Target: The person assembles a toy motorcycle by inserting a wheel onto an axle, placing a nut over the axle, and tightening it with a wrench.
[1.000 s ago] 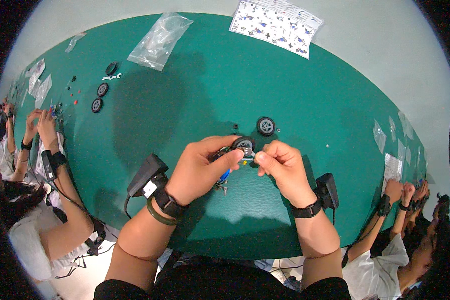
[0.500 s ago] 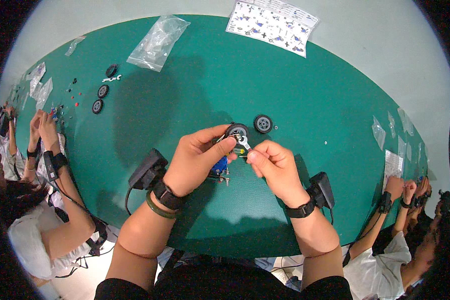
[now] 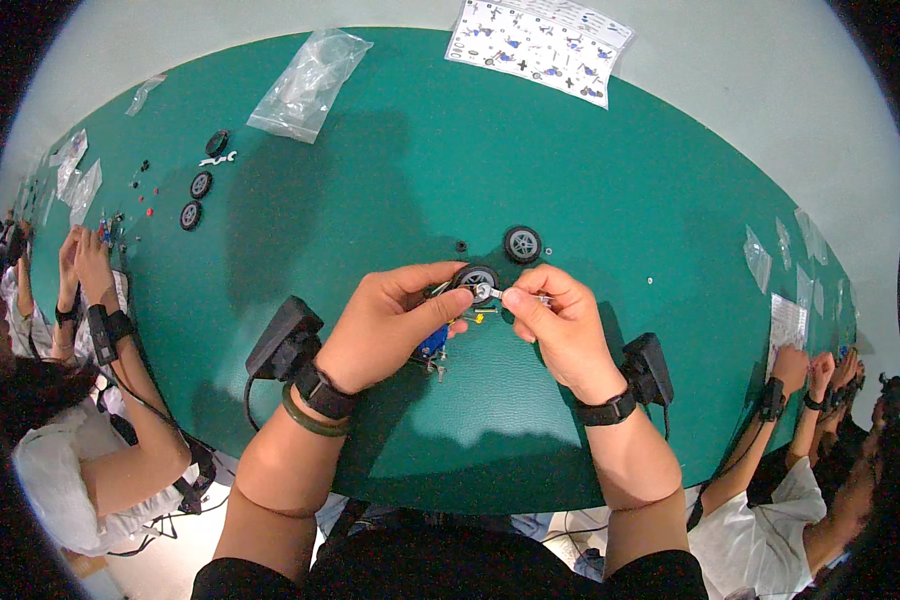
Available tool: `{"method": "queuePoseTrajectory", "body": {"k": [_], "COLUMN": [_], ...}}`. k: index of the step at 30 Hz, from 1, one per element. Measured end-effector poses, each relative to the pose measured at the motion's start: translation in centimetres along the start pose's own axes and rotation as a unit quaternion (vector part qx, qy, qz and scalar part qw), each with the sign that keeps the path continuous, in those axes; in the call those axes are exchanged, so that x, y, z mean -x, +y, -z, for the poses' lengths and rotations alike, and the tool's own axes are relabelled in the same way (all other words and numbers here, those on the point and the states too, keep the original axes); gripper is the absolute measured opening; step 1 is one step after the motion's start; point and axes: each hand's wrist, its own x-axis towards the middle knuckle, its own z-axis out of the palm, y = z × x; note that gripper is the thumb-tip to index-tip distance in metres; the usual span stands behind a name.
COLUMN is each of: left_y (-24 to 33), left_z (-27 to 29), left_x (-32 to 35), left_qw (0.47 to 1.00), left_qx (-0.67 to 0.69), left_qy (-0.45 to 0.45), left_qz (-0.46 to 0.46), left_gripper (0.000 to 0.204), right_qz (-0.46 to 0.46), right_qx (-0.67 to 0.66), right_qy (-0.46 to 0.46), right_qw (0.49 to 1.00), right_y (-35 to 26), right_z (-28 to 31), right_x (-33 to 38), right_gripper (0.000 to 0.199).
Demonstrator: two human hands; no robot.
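Observation:
My left hand [image 3: 395, 322] is closed around a small model vehicle, with a black tyre on a grey wheel [image 3: 477, 276] at its top. Below the fingers show the model's blue part [image 3: 432, 343], a bit of yellow and metal screws. My right hand [image 3: 562, 325] pinches a small silver wrench [image 3: 496, 294], whose head lies at the wheel's hub; my left thumb presses beside it. Whether the jaw grips a nut there is too small to tell. Just beyond my hands lie a loose wheel [image 3: 522, 244], a metal nut [image 3: 549, 251] and a small black piece [image 3: 461, 246].
A clear plastic bag [image 3: 312, 85] and a printed picture sheet [image 3: 540, 50] lie at the green table's far edge. Several wheels [image 3: 201, 185] and a wrench [image 3: 218, 158] are at left. Co-workers' hands [image 3: 88, 262] work at left, others [image 3: 792, 370] at right.
The wrench has swung from slanting down to nearly level. Both hands and the model have come slightly nearer, and the small black piece now shows beyond the held wheel.

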Motion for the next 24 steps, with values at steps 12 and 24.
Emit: {"method": "queuePoseTrajectory", "body": {"k": [12,24], "left_y": [-0.3,-0.4], "left_z": [-0.6,-0.5], "left_x": [0.1,-0.2], "left_qw": [1.0,0.999], "left_qx": [0.009,0.017], "left_qy": [0.023,0.029], "left_qz": [-0.011,-0.039], "left_gripper": [0.028,0.027], "right_qz": [0.053,0.048], "right_qx": [0.079,0.134], "right_qy": [-0.015,-0.05], "right_qw": [0.995,0.988], "right_y": [0.4,0.1], "right_z": [-0.5,-1.4], "right_x": [0.3,0.6], "right_gripper": [0.023,0.027]}}
